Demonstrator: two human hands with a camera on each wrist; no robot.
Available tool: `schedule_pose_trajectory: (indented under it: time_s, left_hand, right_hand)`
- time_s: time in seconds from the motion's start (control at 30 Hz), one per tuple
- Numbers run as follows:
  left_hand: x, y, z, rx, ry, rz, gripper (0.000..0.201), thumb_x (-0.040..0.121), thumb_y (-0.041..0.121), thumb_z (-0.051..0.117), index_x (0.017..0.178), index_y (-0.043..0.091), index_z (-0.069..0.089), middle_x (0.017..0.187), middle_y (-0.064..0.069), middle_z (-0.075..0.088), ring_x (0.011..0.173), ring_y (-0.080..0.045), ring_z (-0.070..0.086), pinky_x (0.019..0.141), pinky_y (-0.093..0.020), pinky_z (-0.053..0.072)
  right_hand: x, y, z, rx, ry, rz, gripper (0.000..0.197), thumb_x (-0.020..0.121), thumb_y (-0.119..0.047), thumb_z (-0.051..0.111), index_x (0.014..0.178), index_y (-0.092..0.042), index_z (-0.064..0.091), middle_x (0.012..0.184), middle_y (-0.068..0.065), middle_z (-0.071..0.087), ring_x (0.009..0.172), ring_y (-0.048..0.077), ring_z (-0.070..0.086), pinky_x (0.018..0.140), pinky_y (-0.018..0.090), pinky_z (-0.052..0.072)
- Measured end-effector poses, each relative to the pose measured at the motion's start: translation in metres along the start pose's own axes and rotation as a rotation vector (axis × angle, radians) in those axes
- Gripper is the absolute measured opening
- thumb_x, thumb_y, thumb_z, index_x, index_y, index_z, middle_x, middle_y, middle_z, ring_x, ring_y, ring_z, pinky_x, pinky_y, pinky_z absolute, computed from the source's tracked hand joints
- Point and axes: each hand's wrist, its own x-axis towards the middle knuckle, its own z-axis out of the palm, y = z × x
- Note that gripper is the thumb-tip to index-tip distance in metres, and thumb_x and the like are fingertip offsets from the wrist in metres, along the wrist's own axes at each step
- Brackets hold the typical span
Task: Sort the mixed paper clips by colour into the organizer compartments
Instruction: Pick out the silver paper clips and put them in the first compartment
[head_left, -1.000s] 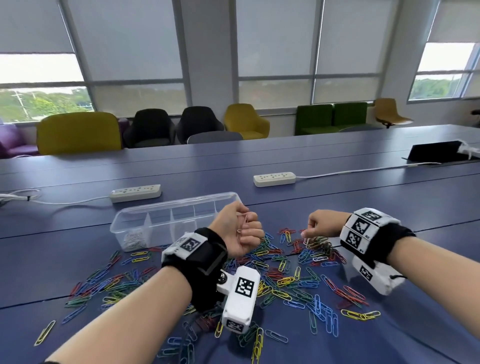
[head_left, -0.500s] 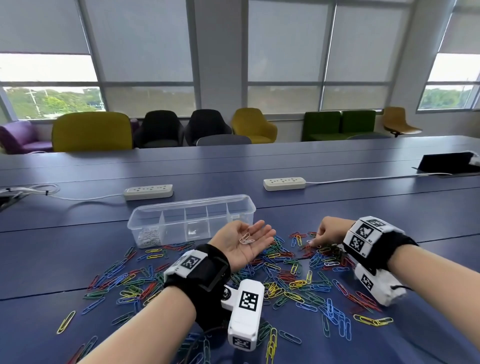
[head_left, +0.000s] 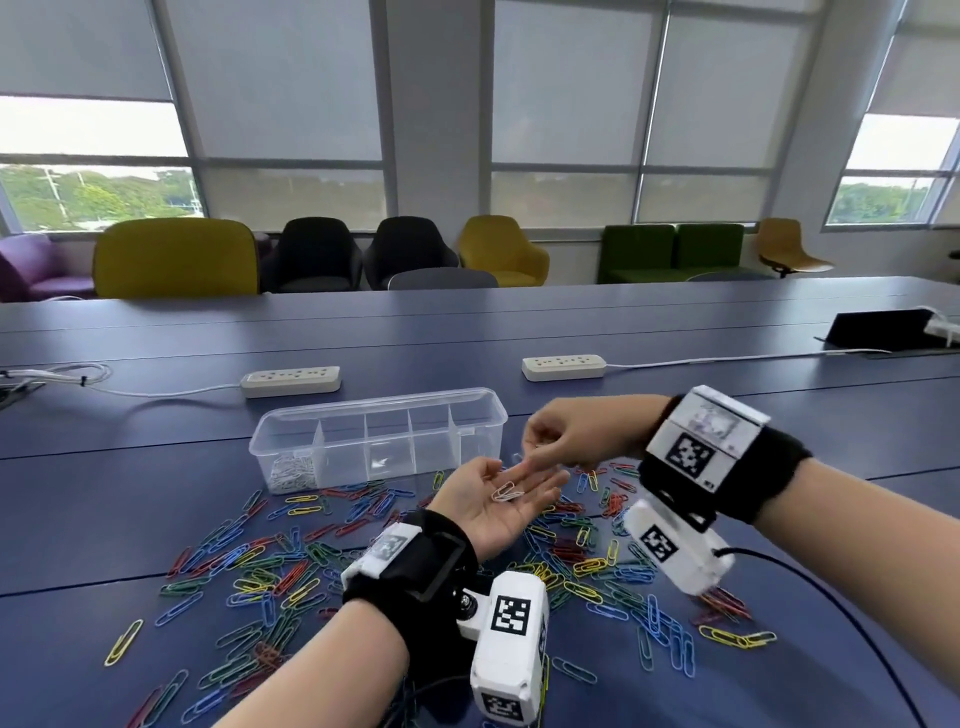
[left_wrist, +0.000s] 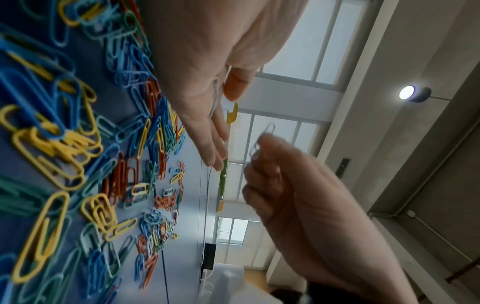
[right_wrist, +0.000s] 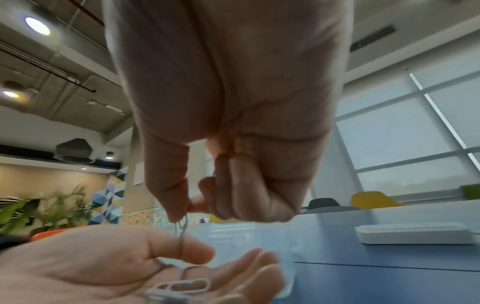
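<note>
My left hand lies palm up and open over the pile, with a few white paper clips resting loose on the palm. My right hand hovers just above the left fingers, thumb and forefinger pinching one white clip that hangs down towards the palm. The clear organizer stands behind the hands; its leftmost compartment holds white clips, the others look bare. Mixed coloured clips lie spread over the blue table.
Two white power strips with cables lie behind the organizer. A black device sits at the far right. Chairs line the table's far side. A black cable trails from my right wrist.
My left hand opened from a fist to a flat upturned palm. My right hand left the pile and moved up and left over that palm, carrying a white clip.
</note>
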Motion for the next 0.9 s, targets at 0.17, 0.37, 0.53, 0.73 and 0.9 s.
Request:
schedule_pose_trajectory:
  time_s: [0.17,0.37,0.53,0.73,0.9]
  left_hand:
    - [0.002,-0.006,0.003,-0.114,-0.084,0.017,0.048,0.101,0.016,0.025,0.095,-0.013,0.063,0.093,-0.031,0.065,0.074,-0.043,0.068,0.07,-0.045,0.055]
    - [0.002,-0.005,0.0,-0.238,-0.025,-0.033,0.046,0.101,0.019,0.026,0.096,-0.013,0.059,0.097,-0.031,0.064,0.092,-0.04,0.062,0.075,-0.047,0.054]
    - [0.0,-0.004,-0.002,-0.236,0.046,-0.022,0.042,0.099,0.015,0.03,0.085,-0.009,0.061,0.077,-0.024,0.066,0.072,-0.033,0.066,0.055,-0.044,0.056]
    - [0.002,-0.003,-0.008,-0.177,0.019,-0.082,0.027,0.086,0.009,0.037,0.059,0.015,0.038,0.044,0.0,0.036,0.029,-0.011,0.035,0.028,-0.016,0.028]
    - [-0.005,-0.002,-0.004,-0.039,-0.021,-0.09,0.037,0.083,0.015,0.041,0.047,0.017,0.031,0.038,0.004,0.024,0.024,-0.011,0.022,0.027,-0.019,0.011]
  right_hand:
    - [0.008,-0.011,0.008,0.02,0.086,-0.07,0.019,0.091,-0.024,0.059,0.101,-0.008,0.065,0.074,-0.004,0.063,0.06,0.007,0.057,0.054,0.013,0.047]
    - [-0.015,0.004,-0.003,0.335,0.317,-0.112,0.023,0.094,-0.022,0.052,0.108,-0.005,0.061,0.09,0.004,0.068,0.074,0.011,0.065,0.058,0.02,0.054]
    - [-0.036,0.06,-0.013,0.143,0.335,0.1,0.014,0.095,-0.028,0.051,0.099,-0.015,0.057,0.079,-0.003,0.064,0.06,0.009,0.06,0.052,0.019,0.048]
    - [-0.042,0.114,0.007,-0.089,-0.033,0.275,0.013,0.083,-0.019,0.069,0.08,-0.026,0.058,0.073,-0.007,0.061,0.057,0.005,0.053,0.049,0.015,0.042]
    - [-0.034,0.119,0.019,-0.161,-0.042,0.264,0.018,0.077,-0.023,0.075,0.07,-0.026,0.058,0.064,-0.012,0.059,0.055,0.0,0.051,0.052,0.011,0.04]
